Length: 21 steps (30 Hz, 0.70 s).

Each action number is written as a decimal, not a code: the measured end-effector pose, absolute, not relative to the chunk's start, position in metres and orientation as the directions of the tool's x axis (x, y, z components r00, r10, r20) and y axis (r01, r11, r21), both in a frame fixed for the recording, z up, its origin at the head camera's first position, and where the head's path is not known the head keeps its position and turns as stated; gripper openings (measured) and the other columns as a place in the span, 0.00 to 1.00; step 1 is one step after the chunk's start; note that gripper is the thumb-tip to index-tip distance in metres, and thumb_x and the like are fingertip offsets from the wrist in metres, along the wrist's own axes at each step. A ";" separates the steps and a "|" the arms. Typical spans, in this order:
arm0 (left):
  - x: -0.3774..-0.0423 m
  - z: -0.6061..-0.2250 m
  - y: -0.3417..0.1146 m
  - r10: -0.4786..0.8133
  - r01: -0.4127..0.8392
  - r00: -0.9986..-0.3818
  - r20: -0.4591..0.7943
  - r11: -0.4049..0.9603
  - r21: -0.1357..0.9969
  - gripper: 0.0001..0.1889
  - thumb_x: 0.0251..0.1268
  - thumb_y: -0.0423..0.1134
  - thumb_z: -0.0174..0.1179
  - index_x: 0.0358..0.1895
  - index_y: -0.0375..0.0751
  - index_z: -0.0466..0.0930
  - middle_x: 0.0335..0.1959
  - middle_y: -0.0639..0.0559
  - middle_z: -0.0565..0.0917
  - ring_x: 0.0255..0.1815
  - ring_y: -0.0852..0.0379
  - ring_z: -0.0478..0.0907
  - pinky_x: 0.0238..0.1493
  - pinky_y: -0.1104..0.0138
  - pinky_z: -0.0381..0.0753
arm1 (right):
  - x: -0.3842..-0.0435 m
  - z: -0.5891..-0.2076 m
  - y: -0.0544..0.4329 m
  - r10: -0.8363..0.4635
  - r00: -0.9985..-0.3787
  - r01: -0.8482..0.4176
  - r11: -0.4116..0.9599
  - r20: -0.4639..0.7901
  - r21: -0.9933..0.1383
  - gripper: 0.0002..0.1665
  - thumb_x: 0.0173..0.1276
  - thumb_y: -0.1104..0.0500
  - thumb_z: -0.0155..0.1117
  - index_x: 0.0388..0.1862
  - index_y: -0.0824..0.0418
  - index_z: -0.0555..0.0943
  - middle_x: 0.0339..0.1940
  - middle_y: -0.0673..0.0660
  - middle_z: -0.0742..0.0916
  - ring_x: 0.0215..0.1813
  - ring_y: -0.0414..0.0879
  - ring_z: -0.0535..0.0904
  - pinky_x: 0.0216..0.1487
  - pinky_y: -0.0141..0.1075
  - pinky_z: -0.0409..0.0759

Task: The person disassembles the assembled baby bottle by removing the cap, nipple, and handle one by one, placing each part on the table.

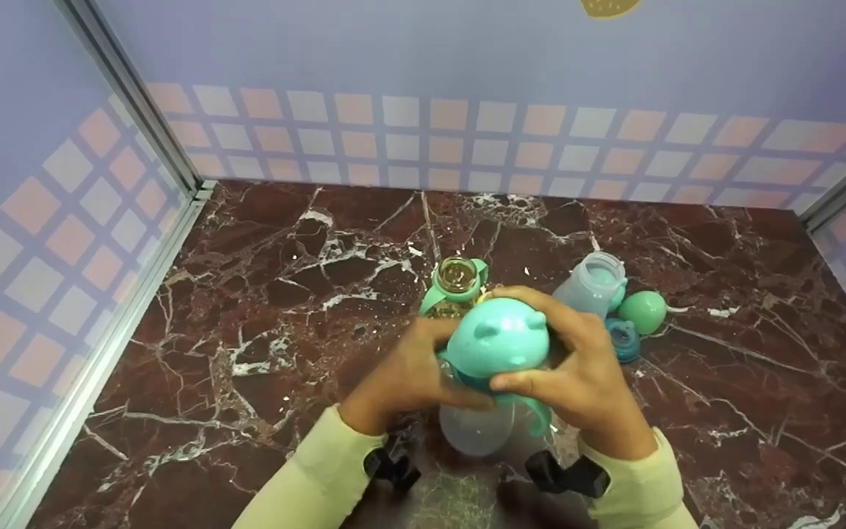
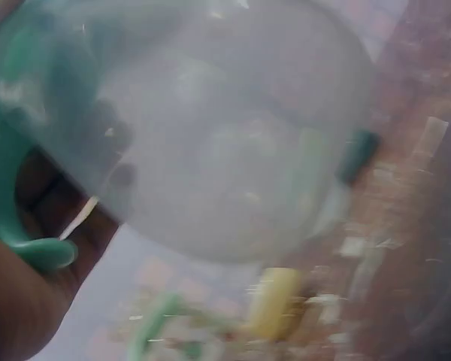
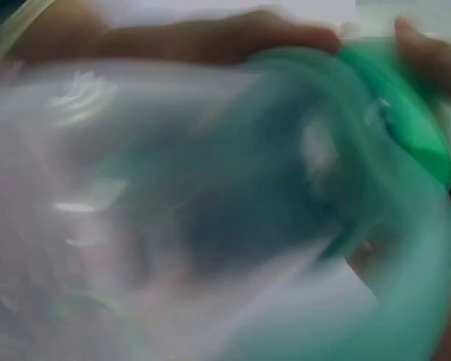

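A baby bottle is held between both hands, tilted with its lid toward the back of the table. It has a rounded turquoise lid (image 1: 500, 338) with small ear-like bumps, a translucent body (image 1: 478, 426) and a curved green handle (image 1: 538, 417). My left hand (image 1: 416, 371) grips it around the left side, just below the lid. On the right, my right hand (image 1: 584, 371) holds the lid, thumb on the near side and fingers over the far side. The clear body (image 2: 225, 150) fills the left wrist view; the right wrist view is blurred, with the green collar (image 3: 308, 83) near the fingers.
Behind the hands stands an amber-necked bottle with green handles (image 1: 457, 276). To the right are an uncapped translucent bottle (image 1: 584, 286), a green egg-shaped lid (image 1: 643, 312) and a teal-blue ring cap (image 1: 624, 342). Tiled-pattern panels (image 1: 423, 139) border the marbled table (image 1: 261, 294).
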<state>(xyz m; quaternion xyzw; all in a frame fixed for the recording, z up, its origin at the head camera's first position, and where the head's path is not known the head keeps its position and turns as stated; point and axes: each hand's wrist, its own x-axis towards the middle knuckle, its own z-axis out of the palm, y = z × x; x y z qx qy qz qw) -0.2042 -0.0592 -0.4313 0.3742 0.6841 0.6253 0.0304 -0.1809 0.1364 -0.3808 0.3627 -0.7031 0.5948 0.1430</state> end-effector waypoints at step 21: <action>-0.206 -0.424 -0.069 0.511 0.607 -0.729 0.456 0.174 0.776 0.41 0.33 0.51 0.81 0.60 0.49 0.78 0.50 0.54 0.86 0.48 0.62 0.82 0.53 0.67 0.81 | -0.188 -0.380 0.155 -0.238 -0.781 -0.609 0.085 0.578 -0.788 0.49 0.34 0.70 0.82 0.62 0.67 0.75 0.51 0.56 0.86 0.49 0.45 0.83 0.50 0.33 0.82</action>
